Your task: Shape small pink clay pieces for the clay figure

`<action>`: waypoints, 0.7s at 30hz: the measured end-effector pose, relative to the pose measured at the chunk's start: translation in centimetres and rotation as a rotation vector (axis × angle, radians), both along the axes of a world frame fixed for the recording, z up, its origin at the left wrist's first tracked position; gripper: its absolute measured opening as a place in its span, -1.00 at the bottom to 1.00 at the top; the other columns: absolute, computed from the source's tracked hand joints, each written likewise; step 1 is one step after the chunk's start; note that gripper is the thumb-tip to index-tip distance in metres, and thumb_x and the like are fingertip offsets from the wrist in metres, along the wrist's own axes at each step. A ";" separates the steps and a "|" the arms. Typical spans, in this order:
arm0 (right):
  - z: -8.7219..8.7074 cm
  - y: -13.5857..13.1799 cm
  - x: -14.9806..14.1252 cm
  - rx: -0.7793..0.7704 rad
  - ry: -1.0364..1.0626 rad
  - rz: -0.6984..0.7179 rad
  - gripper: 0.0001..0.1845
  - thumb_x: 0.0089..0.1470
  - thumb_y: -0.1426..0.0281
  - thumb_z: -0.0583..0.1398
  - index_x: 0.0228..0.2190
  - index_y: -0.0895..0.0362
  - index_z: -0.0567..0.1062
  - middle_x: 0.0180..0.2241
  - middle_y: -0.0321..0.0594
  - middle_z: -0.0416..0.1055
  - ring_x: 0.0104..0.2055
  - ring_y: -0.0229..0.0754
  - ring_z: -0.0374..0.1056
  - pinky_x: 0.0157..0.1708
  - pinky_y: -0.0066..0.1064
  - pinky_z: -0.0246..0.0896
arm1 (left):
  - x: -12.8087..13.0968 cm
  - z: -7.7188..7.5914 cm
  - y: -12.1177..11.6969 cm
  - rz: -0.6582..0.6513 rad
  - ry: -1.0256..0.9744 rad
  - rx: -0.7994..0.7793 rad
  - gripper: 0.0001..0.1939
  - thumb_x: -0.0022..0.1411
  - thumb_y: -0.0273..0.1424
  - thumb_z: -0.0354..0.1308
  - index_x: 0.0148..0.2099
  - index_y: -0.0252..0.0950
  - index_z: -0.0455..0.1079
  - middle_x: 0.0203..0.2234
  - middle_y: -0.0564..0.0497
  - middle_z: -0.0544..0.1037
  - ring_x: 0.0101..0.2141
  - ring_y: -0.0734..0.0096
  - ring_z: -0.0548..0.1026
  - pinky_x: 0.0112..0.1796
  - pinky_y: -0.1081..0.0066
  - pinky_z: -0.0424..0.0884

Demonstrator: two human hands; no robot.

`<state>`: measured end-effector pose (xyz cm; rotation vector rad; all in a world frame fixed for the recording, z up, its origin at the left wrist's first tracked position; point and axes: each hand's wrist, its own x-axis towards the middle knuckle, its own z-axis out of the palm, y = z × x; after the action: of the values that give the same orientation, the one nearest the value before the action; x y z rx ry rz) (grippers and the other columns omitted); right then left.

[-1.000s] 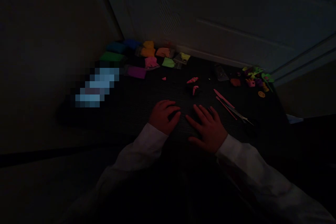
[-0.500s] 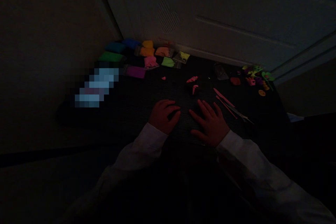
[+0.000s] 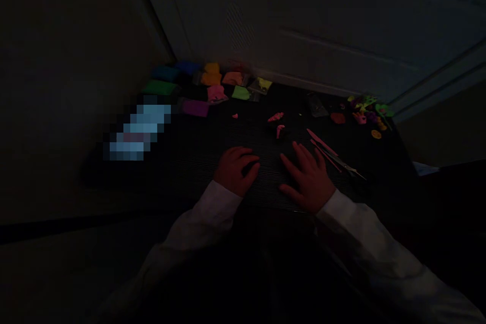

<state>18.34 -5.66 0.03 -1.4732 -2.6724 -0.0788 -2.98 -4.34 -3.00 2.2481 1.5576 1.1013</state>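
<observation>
My left hand (image 3: 236,169) rests on the dark table (image 3: 197,162), fingers apart and slightly curled, with nothing in it. To its right, my right hand (image 3: 308,177) lies on the same surface with fingers spread, also holding nothing. Beyond the hands sit a small pink clay piece (image 3: 280,131) joined to something dark, and a speckled pink clay piece (image 3: 276,117). A smaller pink bit (image 3: 235,116) lies further left. Nearest my right hand are a pink modelling knife (image 3: 322,142), a thin pink stick (image 3: 326,156) and a pair of scissors (image 3: 347,166), its handles lost in the dark.
Bags of coloured clay, among them purple (image 3: 195,108), green (image 3: 161,87) and orange (image 3: 211,78), line the back left. A bright blurred-out screen (image 3: 140,129) lies at the left. At the right are a red lump (image 3: 337,118) and small colourful clay figures (image 3: 366,109). A panelled wall (image 3: 322,55) stands behind.
My right hand has shifted slightly to the right, away from my left hand, which stays nearly in place. The picture has become darker.
</observation>
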 end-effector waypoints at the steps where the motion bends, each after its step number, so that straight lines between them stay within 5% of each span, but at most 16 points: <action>1: 0.1 0.0 0.4 0.022 0.018 -0.024 -0.29 0.00 0.02 -0.03 0.12 0.09 0.04 0.22 0.04 -0.30 0.22 0.07 -0.27 0.09 0.07 -0.43 | 0.0 0.0 0.0 -0.001 0.000 0.003 -0.82 0.07 -0.36 0.08 -0.26 -0.27 0.42 -0.24 -0.06 0.47 -0.15 0.29 0.37 -0.09 0.20 0.31; 11: -1.4 -2.3 6.2 0.198 0.300 -0.332 -0.66 0.01 0.24 0.09 -0.17 0.11 0.40 0.10 -0.06 0.10 0.14 -0.03 0.00 0.07 -0.03 -0.16 | 0.6 0.0 0.8 -0.065 0.115 -0.072 -0.78 0.05 -0.33 0.09 -0.21 -0.22 0.44 -0.20 -0.04 0.48 -0.11 0.19 0.34 -0.11 0.10 0.28; 21: -2.3 -0.5 3.7 0.248 0.344 -0.380 -0.77 -0.06 0.22 0.14 -0.35 0.03 0.48 -0.01 -0.19 0.28 0.08 -0.04 0.09 0.06 -0.01 -0.20 | 1.9 0.5 2.1 -0.122 0.226 -0.192 -0.81 0.03 -0.31 0.13 -0.25 -0.12 0.47 -0.20 0.01 0.47 -0.13 0.18 0.32 -0.14 0.10 0.26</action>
<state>22.05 -6.14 -2.31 -1.7077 -2.0151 -0.1585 -1.09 -2.27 -2.50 2.3629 1.5081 0.6539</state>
